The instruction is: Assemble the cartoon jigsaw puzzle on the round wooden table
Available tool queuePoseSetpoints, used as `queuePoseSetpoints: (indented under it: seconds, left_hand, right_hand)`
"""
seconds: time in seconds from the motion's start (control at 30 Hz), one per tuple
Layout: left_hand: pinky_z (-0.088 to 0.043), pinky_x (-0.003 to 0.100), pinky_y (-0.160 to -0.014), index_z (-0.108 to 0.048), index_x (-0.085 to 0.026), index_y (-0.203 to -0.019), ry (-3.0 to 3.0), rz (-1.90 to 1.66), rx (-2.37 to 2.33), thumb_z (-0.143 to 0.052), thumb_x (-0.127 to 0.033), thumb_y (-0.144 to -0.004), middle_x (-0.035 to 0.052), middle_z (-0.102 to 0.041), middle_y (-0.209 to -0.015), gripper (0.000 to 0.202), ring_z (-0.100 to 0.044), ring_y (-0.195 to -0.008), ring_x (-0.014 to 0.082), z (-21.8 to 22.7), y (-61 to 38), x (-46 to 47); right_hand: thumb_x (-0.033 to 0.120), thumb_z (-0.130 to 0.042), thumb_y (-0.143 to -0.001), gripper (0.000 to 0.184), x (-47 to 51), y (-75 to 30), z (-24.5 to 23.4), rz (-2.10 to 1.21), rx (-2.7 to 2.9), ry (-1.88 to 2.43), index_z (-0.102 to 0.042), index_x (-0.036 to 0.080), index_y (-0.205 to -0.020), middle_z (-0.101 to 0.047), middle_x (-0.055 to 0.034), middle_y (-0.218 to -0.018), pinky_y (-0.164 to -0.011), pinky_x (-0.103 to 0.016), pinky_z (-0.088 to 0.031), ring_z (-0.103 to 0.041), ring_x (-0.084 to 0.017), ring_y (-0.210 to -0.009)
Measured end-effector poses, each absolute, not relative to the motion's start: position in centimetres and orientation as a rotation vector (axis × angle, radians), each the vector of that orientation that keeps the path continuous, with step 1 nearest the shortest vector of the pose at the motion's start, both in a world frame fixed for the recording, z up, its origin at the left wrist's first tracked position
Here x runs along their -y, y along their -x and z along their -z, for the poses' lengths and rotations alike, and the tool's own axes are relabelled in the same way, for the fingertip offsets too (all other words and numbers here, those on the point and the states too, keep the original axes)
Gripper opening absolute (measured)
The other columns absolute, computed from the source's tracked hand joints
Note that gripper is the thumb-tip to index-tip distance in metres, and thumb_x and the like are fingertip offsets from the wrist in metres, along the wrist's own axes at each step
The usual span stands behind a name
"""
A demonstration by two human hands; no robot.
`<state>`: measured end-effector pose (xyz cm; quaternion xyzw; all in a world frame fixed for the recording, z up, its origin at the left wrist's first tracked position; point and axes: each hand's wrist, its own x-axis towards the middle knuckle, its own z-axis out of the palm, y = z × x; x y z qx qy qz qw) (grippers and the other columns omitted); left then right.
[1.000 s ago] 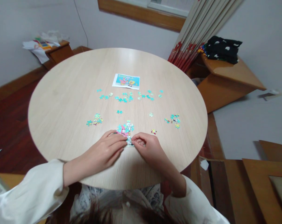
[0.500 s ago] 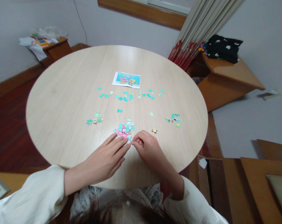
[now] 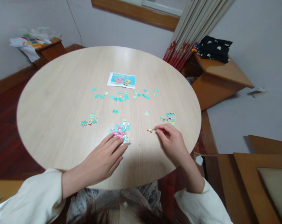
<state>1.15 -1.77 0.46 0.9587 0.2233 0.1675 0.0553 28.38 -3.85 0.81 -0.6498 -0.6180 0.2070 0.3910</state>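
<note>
On the table before me lies a joined puzzle section [image 3: 119, 130] with a pink starfish and a pale blue-green figure. My left hand [image 3: 103, 155] rests flat over its lower edge, fingers stretched out, covering part of it. To the right, my right hand [image 3: 172, 141] hovers low over the table with thumb and index finger slightly apart; nothing shows between them. Just left of those fingertips is a small yellow and red puzzle piece [image 3: 149, 130], apart from the hand. Beyond the hand sits a cluster of loose puzzle pieces [image 3: 170, 117], partly hidden by it.
A printed reference picture [image 3: 121, 80] lies farther back on the round table [image 3: 61, 77]. Loose teal pieces [image 3: 119, 97] spread in a row before it. At left is a small yellow-and-teal group [image 3: 90, 120]. A wooden cabinet [image 3: 221, 77] stands beyond the right edge.
My right hand has left the joined section's lower right edge and moved right, past the yellow and red piece. The left hand stays on the section. The view has shifted slightly.
</note>
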Motion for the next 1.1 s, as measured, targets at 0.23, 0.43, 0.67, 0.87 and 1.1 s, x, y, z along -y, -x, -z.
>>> queuePoseSetpoints:
  seconds: [0.23,0.43,0.67,0.87,1.1]
  left_hand:
    - [-0.047,0.05,-0.101,-0.051,-0.009,-0.126,-2.93,-0.6,-0.659,-0.041,-0.007,-0.09,0.0166,-0.061,-0.116,0.037,-0.056,-0.112,0.0282,-0.2,-1.0,1.8]
    - [-0.051,0.047,-0.098,-0.05,-0.005,-0.126,-2.897,-0.634,-0.655,-0.043,-0.001,-0.086,0.0212,-0.058,-0.121,0.04,-0.053,-0.117,0.03,0.2,-0.6,1.9]
    - [-0.045,0.049,-0.106,-0.051,-0.008,-0.131,-2.809,-0.704,-0.624,-0.045,-0.001,-0.087,0.0191,-0.058,-0.125,0.045,-0.052,-0.122,0.0287,0.4,-0.3,2.1]
    - [-0.045,0.046,-0.105,-0.052,-0.011,-0.128,-2.722,-0.813,-0.736,-0.043,0.0,-0.089,0.0164,-0.059,-0.121,0.041,-0.054,-0.117,0.0253,0.0,1.9,1.6]
    - [-0.049,0.042,-0.097,-0.054,-0.019,-0.127,-2.659,-0.845,-0.969,-0.042,-0.006,-0.092,0.0121,-0.059,-0.119,0.039,-0.057,-0.113,0.0244,-0.3,4.5,0.8]
  right_hand:
    - [0.014,-0.059,-0.087,0.022,2.1,-29.3,-1.1,-0.614,1.935,1.598,-0.071,0.022,-0.103,-0.066,-0.0077,-0.099,-0.086,-0.037,-0.049,-0.062,-0.02,-0.093]
    - [0.009,-0.059,-0.086,0.019,0.9,-29.3,-1.8,-0.685,2.08,1.647,-0.071,0.02,-0.095,-0.065,-0.0067,-0.095,-0.082,-0.033,-0.047,-0.061,-0.018,-0.089]
    - [0.009,-0.069,-0.075,0.012,0.4,-29.2,-2.7,-0.795,1.963,1.749,-0.063,0.018,-0.079,-0.064,-0.0022,-0.08,-0.07,-0.029,-0.043,-0.058,-0.015,-0.074]
    - [0.024,-0.065,-0.079,0.01,0.9,-28.8,-2.3,-1.07,1.641,1.658,-0.062,0.017,-0.072,-0.065,-0.0022,-0.068,-0.063,-0.029,-0.044,-0.059,-0.014,-0.065]
    - [0.025,-0.066,-0.076,0.012,0.7,-26.3,-1.5,-1.387,1.343,1.46,-0.068,0.016,-0.084,-0.071,-0.0046,-0.073,-0.066,-0.03,-0.051,-0.063,-0.013,-0.063]
